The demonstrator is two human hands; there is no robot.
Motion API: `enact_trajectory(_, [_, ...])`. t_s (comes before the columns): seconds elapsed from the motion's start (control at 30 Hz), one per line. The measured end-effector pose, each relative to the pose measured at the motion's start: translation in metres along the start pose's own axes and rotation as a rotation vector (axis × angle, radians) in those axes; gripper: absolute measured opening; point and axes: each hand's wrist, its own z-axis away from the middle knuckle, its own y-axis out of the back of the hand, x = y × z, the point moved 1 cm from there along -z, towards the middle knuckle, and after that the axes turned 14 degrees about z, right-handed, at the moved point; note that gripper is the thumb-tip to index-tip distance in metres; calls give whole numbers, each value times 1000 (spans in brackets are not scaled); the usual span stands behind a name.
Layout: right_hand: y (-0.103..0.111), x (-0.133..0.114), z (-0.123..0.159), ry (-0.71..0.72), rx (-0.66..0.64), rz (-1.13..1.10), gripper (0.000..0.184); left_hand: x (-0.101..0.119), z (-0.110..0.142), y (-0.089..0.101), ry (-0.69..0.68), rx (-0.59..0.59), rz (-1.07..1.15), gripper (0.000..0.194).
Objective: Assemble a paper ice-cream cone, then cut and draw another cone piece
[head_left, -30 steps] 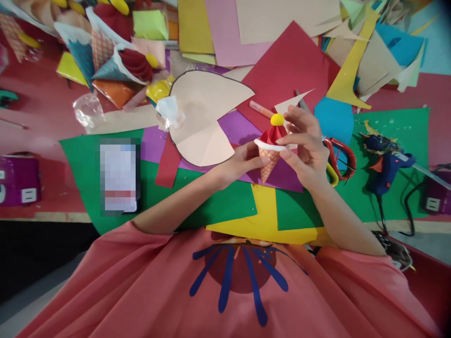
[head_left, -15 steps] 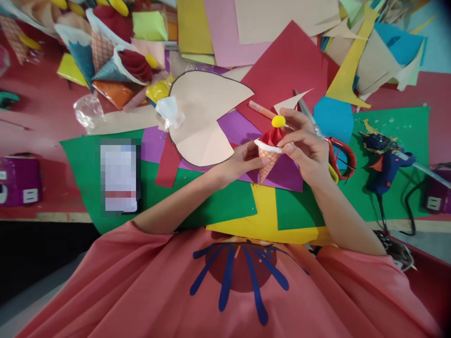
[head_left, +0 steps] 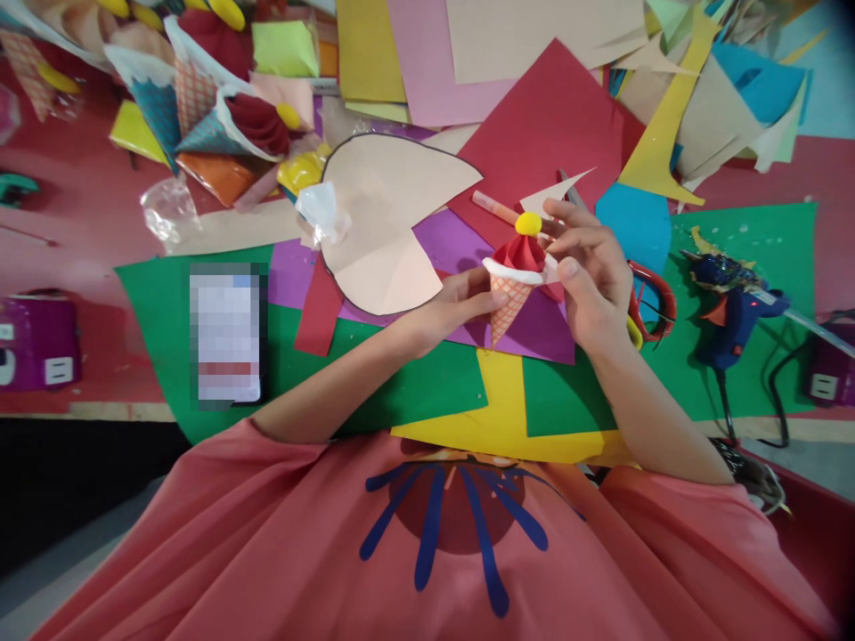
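Observation:
A small paper ice cream cone [head_left: 511, 298] has an orange lattice pattern, a white rim, red folded swirl and a yellow ball on top. My left hand [head_left: 460, 307] grips its side, thumb across the front. Just right of the rim is my right hand [head_left: 594, 276], fingers apart and curved, with the thumb no longer over the rim. Behind the right hand lie red-handled scissors [head_left: 651, 303], partly hidden. A cream paper cutout [head_left: 380, 223] with a dark outline and a missing wedge lies left of the cone.
A blue glue gun [head_left: 731, 325] rests on green paper at right, its cord trailing off the front. A phone [head_left: 227, 334] lies at left. Several finished cones [head_left: 200, 98] stand at the back left. Paper scraps [head_left: 748, 98] pile at the back right, beside a red sheet [head_left: 541, 133].
My right hand has let go of the cone's rim and shifted slightly right, its fingers opening. The left hand keeps the cone in nearly the same place.

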Motion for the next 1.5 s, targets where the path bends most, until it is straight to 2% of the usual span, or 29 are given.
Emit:
enact_trajectory(0.2, [2,-7,0,16,-41,114,10,0,1,0,26,17,-31,49])
enact_trajectory(0.37, [1,-9,-1,4,-67,111,10,-1,1,1,37,23,-25,48])
enact_trajectory(0.47, [0,-7,0,20,-37,68,12,0,2,-1,60,23,17,51])
enact_trajectory(0.57, [-2,-2,1,-33,-30,-54,32,2,2,-4,50,25,74,52])
enact_trajectory(0.67, [-6,1,1,-101,-101,-155,49,3,1,-5,-22,14,104,52])
enact_trajectory(0.87, [-13,-2,1,-218,-272,-118,40,2,1,-1,-124,5,30,41])
enact_trajectory(1.07, [-10,-8,-1,-217,-241,-111,34,5,2,1,-202,94,-114,37])
enact_trajectory(1.17, [-9,-4,-2,-215,-219,-90,30,6,0,3,-167,156,-121,39])
enact_trajectory(1.27, [-8,2,-2,-190,-137,-69,31,8,-3,9,-181,196,-71,42])
enact_trajectory(1.4, [-8,6,0,-190,-72,-4,40,14,0,10,-273,167,23,33])
enact_trajectory(1.5, [-10,4,2,-230,-122,29,41,18,4,5,-409,159,-92,38])
